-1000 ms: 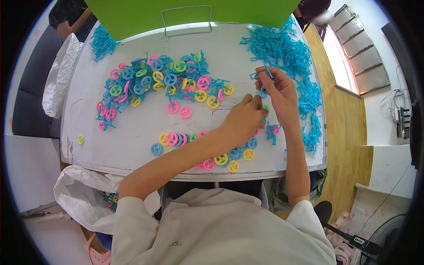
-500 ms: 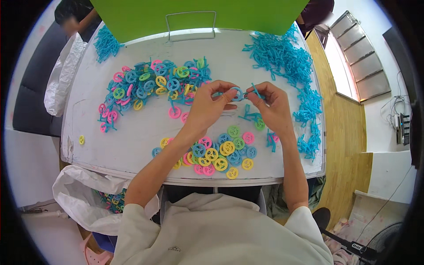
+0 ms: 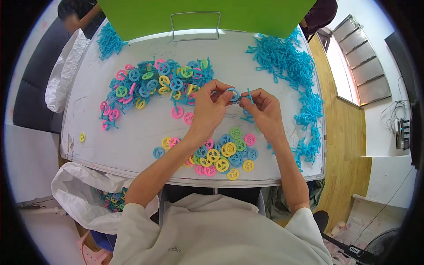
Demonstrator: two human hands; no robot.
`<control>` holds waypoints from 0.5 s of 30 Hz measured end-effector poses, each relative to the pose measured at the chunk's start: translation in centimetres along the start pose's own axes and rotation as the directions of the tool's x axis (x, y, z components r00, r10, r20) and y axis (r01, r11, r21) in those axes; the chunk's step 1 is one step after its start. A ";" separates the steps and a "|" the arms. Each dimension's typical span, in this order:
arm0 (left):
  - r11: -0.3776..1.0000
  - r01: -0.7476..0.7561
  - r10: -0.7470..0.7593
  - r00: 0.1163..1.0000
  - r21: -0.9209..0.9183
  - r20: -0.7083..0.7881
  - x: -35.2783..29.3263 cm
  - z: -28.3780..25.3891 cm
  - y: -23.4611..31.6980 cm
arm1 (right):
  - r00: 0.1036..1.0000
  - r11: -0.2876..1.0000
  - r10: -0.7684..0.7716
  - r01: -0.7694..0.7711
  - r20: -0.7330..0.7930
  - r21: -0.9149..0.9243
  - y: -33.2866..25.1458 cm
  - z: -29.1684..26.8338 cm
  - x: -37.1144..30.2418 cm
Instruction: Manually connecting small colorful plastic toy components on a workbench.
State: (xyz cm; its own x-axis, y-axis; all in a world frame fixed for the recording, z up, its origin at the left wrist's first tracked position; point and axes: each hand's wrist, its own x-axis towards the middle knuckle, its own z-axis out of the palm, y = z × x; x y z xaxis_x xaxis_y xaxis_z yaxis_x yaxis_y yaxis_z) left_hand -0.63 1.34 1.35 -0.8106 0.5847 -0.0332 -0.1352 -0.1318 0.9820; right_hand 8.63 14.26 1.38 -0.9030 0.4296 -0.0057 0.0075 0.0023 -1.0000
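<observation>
Between the hands, a blue wheel faces a turquoise stick.

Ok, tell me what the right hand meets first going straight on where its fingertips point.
Likely the blue wheel held in the left hand, just ahead of the right hand, though depth there is unclear.

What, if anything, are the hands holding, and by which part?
Left hand pinches a blue wheel by its left edge; right hand holds a teal plastic piece, its gripped part hidden.
</observation>
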 end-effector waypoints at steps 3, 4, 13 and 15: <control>0.993 -0.071 0.072 0.997 0.094 -0.005 -0.1 0.0 0.1 | 0.998 0.995 0.058 -0.060 0.026 0.085 -0.3 0.0 -0.1; 0.984 -0.087 0.088 0.996 0.156 -0.002 -0.1 0.0 0.2 | 0.997 0.992 0.076 -0.077 0.014 0.097 -0.4 0.0 -0.1; 0.986 -0.151 0.150 0.989 0.068 0.017 -0.3 0.0 -0.1 | 0.982 0.995 -0.085 0.075 -0.170 -0.063 -1.1 0.9 -0.5; 0.986 -0.146 0.145 0.989 0.076 0.019 -0.5 0.0 0.1 | 0.981 0.992 -0.099 0.083 -0.167 -0.100 -0.9 0.8 -0.4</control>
State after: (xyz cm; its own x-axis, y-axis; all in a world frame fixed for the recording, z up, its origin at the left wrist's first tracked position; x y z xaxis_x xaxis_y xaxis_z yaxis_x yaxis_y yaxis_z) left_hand -0.24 1.10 1.46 -0.8107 0.5745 0.1130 0.0282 -0.1545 0.9876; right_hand 8.65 13.32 2.31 -0.8148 0.5720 0.0942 -0.0248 0.1279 -0.9915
